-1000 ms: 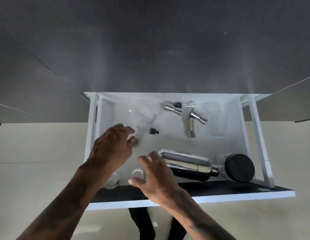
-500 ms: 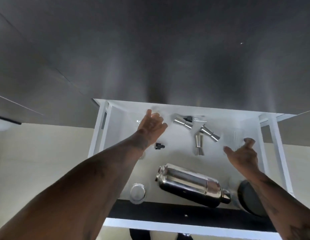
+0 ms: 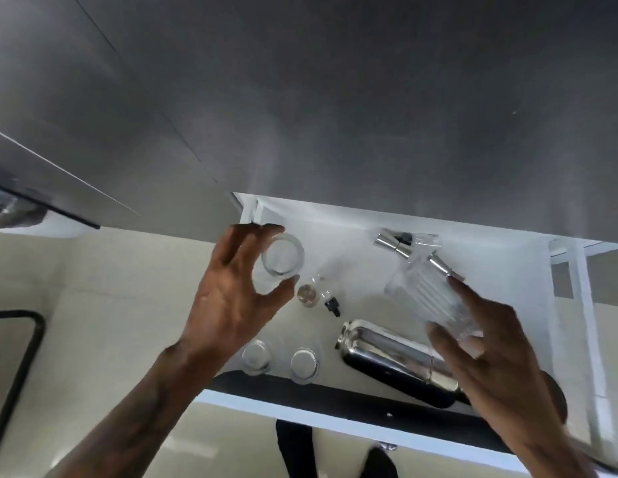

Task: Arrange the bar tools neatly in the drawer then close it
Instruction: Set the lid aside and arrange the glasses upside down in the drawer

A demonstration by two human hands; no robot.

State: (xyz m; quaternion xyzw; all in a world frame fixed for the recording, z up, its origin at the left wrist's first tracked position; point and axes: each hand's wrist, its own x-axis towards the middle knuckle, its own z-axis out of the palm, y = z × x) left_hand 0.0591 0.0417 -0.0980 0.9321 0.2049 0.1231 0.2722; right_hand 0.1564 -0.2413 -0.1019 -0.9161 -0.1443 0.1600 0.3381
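The white drawer (image 3: pixel 335 229) stands pulled open under a grey countertop. My left hand (image 3: pixel 231 298) holds a clear round glass (image 3: pixel 281 262) above the drawer's left side. My right hand (image 3: pixel 497 367) grips a ribbed clear glass (image 3: pixel 428 298) tilted over the right side. A shiny steel shaker (image 3: pixel 390 360) lies on its side near the front. Two small glasses (image 3: pixel 255 355) (image 3: pixel 303 363) stand at the front left. Steel jiggers (image 3: pixel 393 244) lie at the back. A small dropper bottle (image 3: pixel 331 305) and a little round-topped bottle (image 3: pixel 306 293) sit mid-drawer.
The drawer's dark front panel (image 3: pixel 335 398) runs along the near edge. A black round lid (image 3: pixel 556 398) shows partly behind my right wrist. The grey countertop (image 3: pixel 335 115) overhangs the back of the drawer. Pale floor lies on the left, with my dark shoe (image 3: pixel 380 464) below.
Both hands reached to the back of the drawer and came away each holding a glass: the round one in the left, the ribbed one in the right. The view tilted.
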